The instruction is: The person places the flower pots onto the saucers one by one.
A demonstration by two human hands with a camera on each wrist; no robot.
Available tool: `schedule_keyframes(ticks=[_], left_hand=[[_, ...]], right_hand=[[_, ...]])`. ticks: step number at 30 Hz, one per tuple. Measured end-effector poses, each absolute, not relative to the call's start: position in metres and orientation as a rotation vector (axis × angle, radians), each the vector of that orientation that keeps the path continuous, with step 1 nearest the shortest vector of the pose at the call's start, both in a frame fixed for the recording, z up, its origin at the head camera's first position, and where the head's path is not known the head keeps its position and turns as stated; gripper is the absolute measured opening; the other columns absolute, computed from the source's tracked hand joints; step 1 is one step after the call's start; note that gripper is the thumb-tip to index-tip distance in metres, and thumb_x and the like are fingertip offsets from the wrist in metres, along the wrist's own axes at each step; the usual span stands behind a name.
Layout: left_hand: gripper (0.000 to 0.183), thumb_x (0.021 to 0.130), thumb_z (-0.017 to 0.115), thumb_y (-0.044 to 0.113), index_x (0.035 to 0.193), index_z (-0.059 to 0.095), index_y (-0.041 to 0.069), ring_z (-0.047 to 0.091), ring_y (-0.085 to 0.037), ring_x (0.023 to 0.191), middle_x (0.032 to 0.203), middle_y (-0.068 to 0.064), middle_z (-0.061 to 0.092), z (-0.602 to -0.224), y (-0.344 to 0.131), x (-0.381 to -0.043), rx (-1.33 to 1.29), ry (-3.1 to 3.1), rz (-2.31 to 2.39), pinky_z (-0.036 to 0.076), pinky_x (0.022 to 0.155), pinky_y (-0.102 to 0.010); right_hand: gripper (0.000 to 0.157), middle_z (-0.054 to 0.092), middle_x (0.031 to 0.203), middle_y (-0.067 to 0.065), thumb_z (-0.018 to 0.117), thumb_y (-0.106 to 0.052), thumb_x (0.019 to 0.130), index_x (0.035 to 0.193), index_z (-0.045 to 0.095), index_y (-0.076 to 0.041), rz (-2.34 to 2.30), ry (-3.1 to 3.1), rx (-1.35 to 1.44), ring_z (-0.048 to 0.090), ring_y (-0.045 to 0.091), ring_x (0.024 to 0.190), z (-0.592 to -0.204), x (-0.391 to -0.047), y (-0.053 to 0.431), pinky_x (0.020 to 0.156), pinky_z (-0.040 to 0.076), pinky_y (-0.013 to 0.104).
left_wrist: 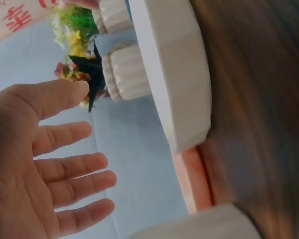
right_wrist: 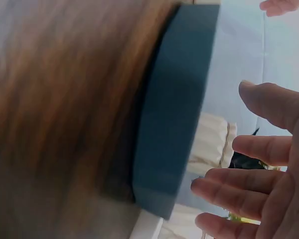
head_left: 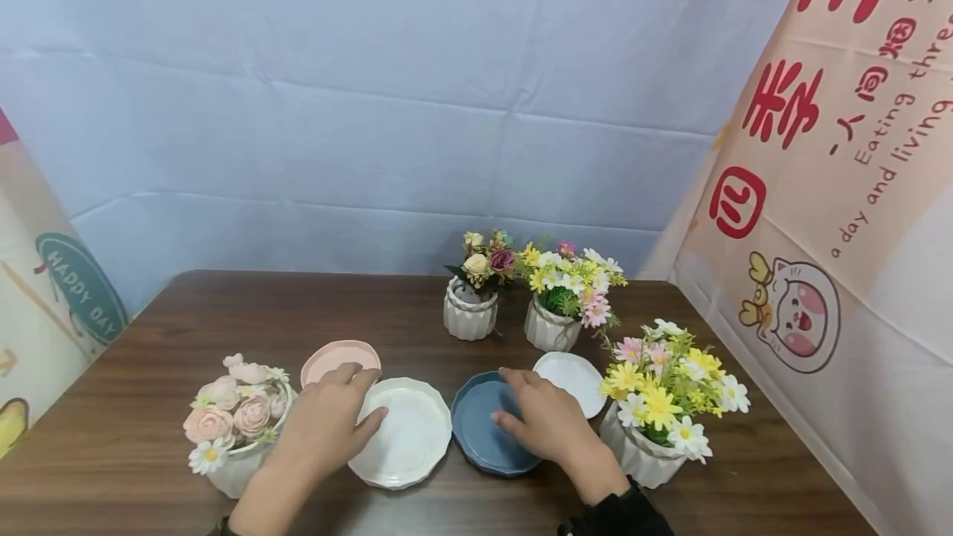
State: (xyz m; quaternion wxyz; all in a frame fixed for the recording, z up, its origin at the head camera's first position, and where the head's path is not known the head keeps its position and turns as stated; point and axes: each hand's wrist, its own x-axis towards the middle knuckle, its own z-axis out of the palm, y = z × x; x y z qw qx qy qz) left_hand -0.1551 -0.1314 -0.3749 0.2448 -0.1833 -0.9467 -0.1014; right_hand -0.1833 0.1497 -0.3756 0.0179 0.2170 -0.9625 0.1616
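Note:
My left hand [head_left: 328, 416] is held above the table between the pink plate [head_left: 323, 360] and the cream scalloped plate [head_left: 408, 437], its thumb over the cream rim. In the left wrist view its fingers [left_wrist: 79, 186] are spread and hold nothing. My right hand [head_left: 549, 416] hovers over the right part of the dark blue plate [head_left: 476, 428], fingers pointing toward the back. The right wrist view has its empty fingers [right_wrist: 234, 196] loosely extended beside the blue plate's side. A small white plate [head_left: 584, 387] lies partly behind this hand.
Left of my left hand stands a white pot of pink roses [head_left: 241, 470]. A pot of yellow and white daisies [head_left: 644, 457] is close by my right wrist. Two more flower pots, one with roses [head_left: 469, 317] and one with mixed daisies [head_left: 551, 329], stand farther back on the wooden table [head_left: 246, 304].

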Motion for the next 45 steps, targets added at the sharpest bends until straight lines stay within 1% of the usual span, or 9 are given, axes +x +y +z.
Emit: schedule_keyframes(ticks=[5,9,15,22,27,32,40,42,45], left_hand=[[0.042,0.074,0.075,0.027,0.108,0.065,0.006,0.061,-0.029,0.085,0.102,-0.013,0.061,-0.370,-0.143,-0.147,-0.515,-2.583,-0.286,0.048,0.066,-0.045],[0.042,0.073,0.075,0.026,0.108,0.065,0.005,0.062,-0.029,0.084,0.102,-0.013,0.061,-0.361,-0.152,-0.143,-0.520,-2.570,-0.297,0.050,0.064,-0.044],[0.040,0.075,0.074,0.025,0.109,0.065,0.006,0.062,-0.031,0.089,0.105,-0.014,0.061,-0.349,-0.163,-0.136,-0.497,-2.568,-0.320,0.049,0.066,-0.048],[0.040,0.074,0.074,0.021,0.109,0.064,0.004,0.060,-0.034,0.093,0.107,-0.017,0.060,-0.347,-0.175,-0.129,-0.502,-2.519,-0.358,0.048,0.072,-0.048],[0.041,0.072,0.073,0.019,0.108,0.063,0.003,0.058,-0.035,0.096,0.108,-0.019,0.059,-0.350,-0.183,-0.126,-0.538,-2.429,-0.408,0.047,0.074,-0.050],[0.041,0.071,0.073,0.016,0.107,0.063,0.000,0.057,-0.039,0.097,0.108,-0.022,0.058,-0.349,-0.192,-0.124,-0.571,-2.331,-0.486,0.045,0.076,-0.052],[0.042,0.074,0.075,0.025,0.109,0.063,0.004,0.047,-0.045,0.107,0.111,-0.022,0.056,-0.354,-0.208,-0.119,-0.516,-2.275,-0.589,0.037,0.082,-0.059],[0.045,0.079,0.071,0.036,0.110,0.063,0.004,0.044,-0.049,0.109,0.112,-0.023,0.054,-0.357,-0.211,-0.118,-0.513,-2.243,-0.626,0.034,0.087,-0.060],[0.059,0.085,0.058,0.054,0.111,0.062,0.001,0.042,-0.050,0.109,0.111,-0.026,0.052,-0.359,-0.215,-0.119,-0.531,-2.181,-0.640,0.027,0.098,-0.056]], right_hand=[[0.053,0.054,0.122,0.020,0.067,-0.032,0.086,0.128,0.052,-0.003,0.492,-2.983,0.745,0.055,0.033,0.106,-0.377,-0.181,0.141,0.077,0.047,0.049],[0.051,0.056,0.119,0.019,0.066,-0.034,0.086,0.126,0.054,-0.003,0.466,-2.958,0.800,0.056,0.032,0.106,-0.377,-0.179,0.133,0.077,0.047,0.047],[0.047,0.058,0.114,0.015,0.066,-0.034,0.086,0.122,0.057,-0.006,0.439,-2.935,0.872,0.058,0.029,0.102,-0.378,-0.177,0.123,0.079,0.048,0.044],[0.042,0.061,0.111,0.012,0.067,-0.033,0.086,0.118,0.060,-0.007,0.405,-2.869,0.943,0.058,0.027,0.102,-0.381,-0.174,0.116,0.082,0.047,0.042],[0.045,0.061,0.112,0.011,0.066,-0.035,0.086,0.121,0.059,-0.007,0.425,-2.895,0.944,0.058,0.027,0.102,-0.383,-0.170,0.110,0.081,0.047,0.043],[0.051,0.060,0.118,0.010,0.067,-0.033,0.085,0.125,0.055,-0.003,0.499,-2.923,0.944,0.056,0.025,0.107,-0.384,-0.166,0.100,0.083,0.047,0.039],[0.051,0.062,0.113,0.011,0.069,-0.026,0.083,0.123,0.055,0.002,0.637,-2.960,0.887,0.060,0.023,0.100,-0.382,-0.165,0.090,0.079,0.049,0.035],[0.051,0.063,0.110,0.012,0.070,-0.026,0.082,0.123,0.055,0.003,0.663,-2.990,0.854,0.061,0.023,0.098,-0.381,-0.166,0.089,0.077,0.049,0.035],[0.050,0.065,0.105,0.015,0.069,-0.022,0.081,0.121,0.056,0.005,0.712,-3.021,0.792,0.061,0.022,0.094,-0.379,-0.167,0.086,0.076,0.050,0.036]])
